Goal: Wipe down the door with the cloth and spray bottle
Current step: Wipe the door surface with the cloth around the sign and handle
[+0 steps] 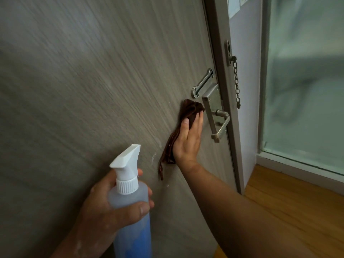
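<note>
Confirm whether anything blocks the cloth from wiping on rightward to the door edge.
Yes. The lever handle and its backplate stand right beside the cloth on its right, between it and the door edge. The chain slide plate sits just above. The right hand presses the cloth flat on the door; leftward, nothing visible blocks it.

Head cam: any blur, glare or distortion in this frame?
Head view: door grain smears with motion blur toward the upper left; cloth, right hand and spray bottle are fairly sharp; door frame leans from wide-angle skew; light is soft and dim, no hard glare.
</note>
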Motion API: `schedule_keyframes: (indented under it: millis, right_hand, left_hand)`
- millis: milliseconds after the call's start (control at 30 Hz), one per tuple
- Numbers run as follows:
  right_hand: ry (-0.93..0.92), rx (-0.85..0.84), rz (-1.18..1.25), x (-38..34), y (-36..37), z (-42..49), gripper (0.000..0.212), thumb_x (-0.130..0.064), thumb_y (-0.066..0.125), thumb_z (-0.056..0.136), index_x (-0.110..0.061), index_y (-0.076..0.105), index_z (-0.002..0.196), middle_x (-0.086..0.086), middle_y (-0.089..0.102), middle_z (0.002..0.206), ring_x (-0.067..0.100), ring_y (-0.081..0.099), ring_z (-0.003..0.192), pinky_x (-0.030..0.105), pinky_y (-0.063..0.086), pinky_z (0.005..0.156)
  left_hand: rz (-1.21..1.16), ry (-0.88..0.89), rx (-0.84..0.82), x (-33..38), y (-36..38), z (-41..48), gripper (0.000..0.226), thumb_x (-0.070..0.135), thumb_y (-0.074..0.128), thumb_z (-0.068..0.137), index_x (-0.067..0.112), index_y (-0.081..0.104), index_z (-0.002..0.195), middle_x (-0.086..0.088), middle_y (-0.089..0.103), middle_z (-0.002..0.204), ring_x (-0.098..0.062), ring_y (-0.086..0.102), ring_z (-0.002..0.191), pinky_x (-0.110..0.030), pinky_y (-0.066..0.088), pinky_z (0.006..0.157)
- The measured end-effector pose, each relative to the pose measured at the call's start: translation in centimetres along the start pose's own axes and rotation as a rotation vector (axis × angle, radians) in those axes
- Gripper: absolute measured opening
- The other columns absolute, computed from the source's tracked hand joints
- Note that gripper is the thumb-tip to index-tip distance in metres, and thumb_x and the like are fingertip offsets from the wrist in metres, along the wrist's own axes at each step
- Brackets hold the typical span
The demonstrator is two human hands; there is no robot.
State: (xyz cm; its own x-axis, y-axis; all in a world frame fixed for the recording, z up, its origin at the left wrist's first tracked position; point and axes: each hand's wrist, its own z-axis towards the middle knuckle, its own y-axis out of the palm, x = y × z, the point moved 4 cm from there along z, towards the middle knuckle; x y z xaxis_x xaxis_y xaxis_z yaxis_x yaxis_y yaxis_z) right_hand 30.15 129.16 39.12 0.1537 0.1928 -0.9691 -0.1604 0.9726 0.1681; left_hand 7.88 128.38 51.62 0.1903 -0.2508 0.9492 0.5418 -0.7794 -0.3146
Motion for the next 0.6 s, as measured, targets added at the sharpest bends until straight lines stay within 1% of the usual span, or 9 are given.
schedule_keyframes:
  millis: [133,200,233,300,367,433,500,533,600]
  right_hand:
    - [0.006,0.015,0.010,-0.4,0.1,-0.7,0.063,-0.042,0.030,0.107,-0.014,0.023,0.162,-0.002,0.014,0.171,-0.013,0.006,0.143,0.000,0.006,0.112]
    - [-0.020,0.016,0.027,-0.6,0.6,-3.5,0.063,-0.045,0.031,0.106,-0.014,0.022,0.161,0.000,0.014,0.171,-0.003,0.007,0.152,0.021,0.013,0.126]
    - [-0.065,0.002,0.031,-0.7,0.9,-5.9,0.063,-0.045,0.032,0.107,-0.014,0.019,0.161,0.003,0.014,0.170,0.006,0.009,0.155,0.035,0.017,0.128]
    - [-0.232,-0.053,-0.014,-1.0,1.8,-11.9,0.062,-0.043,0.032,0.110,-0.017,0.011,0.162,0.007,0.014,0.171,0.021,0.016,0.157,0.053,0.027,0.123]
    - [-0.308,-0.106,-0.053,-1.3,2.6,-16.0,0.062,-0.047,0.029,0.110,-0.029,0.004,0.164,0.003,0.010,0.171,0.025,0.018,0.156,0.059,0.033,0.118]
    - [-0.286,-0.094,-0.035,-1.5,2.9,-14.9,0.061,-0.047,0.030,0.109,-0.032,0.005,0.163,0.001,0.010,0.171,0.024,0.018,0.156,0.061,0.032,0.118]
    - [-0.170,0.007,0.009,-1.5,2.3,-10.8,0.062,-0.043,0.033,0.107,-0.021,0.012,0.161,0.006,0.017,0.170,0.021,0.018,0.156,0.056,0.027,0.122]
    - [-0.079,0.053,0.010,-1.5,1.8,-8.3,0.065,-0.045,0.032,0.105,-0.017,0.015,0.160,0.006,0.019,0.169,0.019,0.018,0.156,0.052,0.024,0.125]
    - [0.083,0.058,0.006,-1.1,1.1,-4.2,0.067,-0.047,0.031,0.104,-0.015,0.019,0.161,0.004,0.019,0.169,0.017,0.018,0.156,0.042,0.018,0.127]
  left_hand:
    - [0.011,0.002,-0.054,0.4,-0.6,-0.9,0.085,0.050,0.095,0.024,0.033,0.071,0.103,-0.024,0.074,0.086,-0.044,0.072,0.076,-0.037,0.060,0.065]
    - [0.060,0.039,-0.087,1.0,-0.5,-1.4,0.083,0.049,0.095,0.023,0.040,0.072,0.102,-0.019,0.076,0.085,-0.039,0.074,0.073,-0.034,0.061,0.065]
    - [0.078,0.054,-0.063,1.0,-0.5,-1.6,0.079,0.043,0.096,0.019,0.046,0.073,0.095,-0.011,0.078,0.082,-0.029,0.076,0.070,-0.028,0.060,0.062]
    - [0.185,0.108,0.045,0.5,-1.3,-2.1,0.077,0.017,0.087,0.021,0.067,0.065,0.076,0.030,0.073,0.073,0.009,0.069,0.064,-0.004,0.051,0.055]
    - [0.215,0.029,-0.037,0.7,-1.1,-2.4,0.079,0.029,0.079,0.027,0.080,0.050,0.080,0.055,0.056,0.079,0.033,0.053,0.077,0.012,0.036,0.065]
    - [0.216,0.083,-0.032,0.7,-1.5,-2.4,0.077,0.051,0.084,0.020,0.074,0.057,0.088,0.037,0.069,0.091,0.014,0.066,0.081,0.002,0.047,0.066]
    - [0.083,0.123,-0.162,1.2,-1.1,-2.5,0.081,0.054,0.094,0.028,0.053,0.068,0.104,-0.008,0.078,0.089,-0.026,0.075,0.076,-0.024,0.059,0.066]
    - [0.058,0.146,-0.201,1.5,-1.1,-2.7,0.081,0.053,0.093,0.036,0.044,0.067,0.112,-0.019,0.075,0.087,-0.038,0.074,0.075,-0.032,0.060,0.068]
    - [0.045,0.144,-0.178,1.8,-1.1,-2.8,0.081,0.052,0.092,0.040,0.038,0.065,0.115,-0.023,0.073,0.084,-0.045,0.071,0.074,-0.040,0.059,0.069]
